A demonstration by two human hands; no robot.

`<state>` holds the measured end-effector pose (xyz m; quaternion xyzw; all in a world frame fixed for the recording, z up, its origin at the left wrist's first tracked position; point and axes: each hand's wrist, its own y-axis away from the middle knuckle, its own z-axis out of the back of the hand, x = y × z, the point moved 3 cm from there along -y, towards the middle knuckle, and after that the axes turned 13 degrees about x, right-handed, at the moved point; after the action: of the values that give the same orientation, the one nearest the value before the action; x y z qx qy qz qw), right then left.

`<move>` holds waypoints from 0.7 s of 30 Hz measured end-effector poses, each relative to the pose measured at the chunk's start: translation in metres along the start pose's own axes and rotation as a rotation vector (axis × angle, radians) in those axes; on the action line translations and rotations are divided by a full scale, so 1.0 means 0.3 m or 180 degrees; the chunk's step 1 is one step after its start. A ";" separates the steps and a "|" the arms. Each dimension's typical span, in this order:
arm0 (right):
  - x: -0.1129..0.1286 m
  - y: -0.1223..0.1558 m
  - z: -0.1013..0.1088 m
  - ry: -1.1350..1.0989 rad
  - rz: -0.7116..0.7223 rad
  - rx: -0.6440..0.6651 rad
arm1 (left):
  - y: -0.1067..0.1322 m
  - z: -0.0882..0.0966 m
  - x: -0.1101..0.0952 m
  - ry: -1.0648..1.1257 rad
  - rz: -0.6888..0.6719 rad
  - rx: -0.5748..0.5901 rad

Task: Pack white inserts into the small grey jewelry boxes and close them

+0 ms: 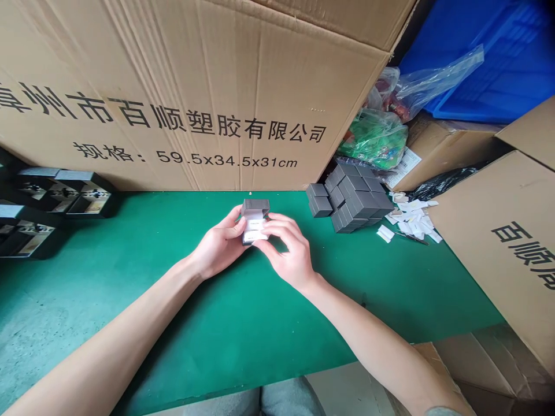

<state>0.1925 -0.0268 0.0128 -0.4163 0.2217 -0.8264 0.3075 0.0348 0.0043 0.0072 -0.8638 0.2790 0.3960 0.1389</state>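
Observation:
A small dark grey hinged box [255, 205] is held just above the green table, its lid standing up. Inside it shows a white insert [254, 225] with faint print too small to read. My left hand [223, 242] grips the box from the left, thumb along its side. From the right, my right hand [288, 245] closes on the box's near right edge, its fingertips touching the white insert. Whether the right fingers pinch the insert or only press on it, I cannot tell.
Closed grey boxes [358, 199] are stacked right of my hands, beside scattered white cards [414, 218]. Black open boxes [89, 195] sit at far left. A large carton [195, 69] walls off the table's [243, 329] back. Another carton [498, 231] stands right, below a blue crate [468, 34].

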 end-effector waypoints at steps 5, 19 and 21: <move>-0.015 0.003 -0.004 -0.0261 -0.0289 0.0017 | -0.001 0.004 -0.008 -0.0161 -0.0096 0.0013; -0.097 0.012 -0.034 -0.2430 -0.1776 -0.0171 | -0.002 0.037 -0.016 -0.1660 -0.0120 0.0050; -0.101 0.011 -0.035 -0.2397 -0.1779 -0.0124 | -0.002 0.033 -0.018 -0.1734 -0.0053 -0.0005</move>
<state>0.1991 -0.0069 -0.0118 -0.7366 -0.0105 -0.6647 0.1243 0.0262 0.0113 0.0049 -0.7278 0.2240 0.6127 0.2114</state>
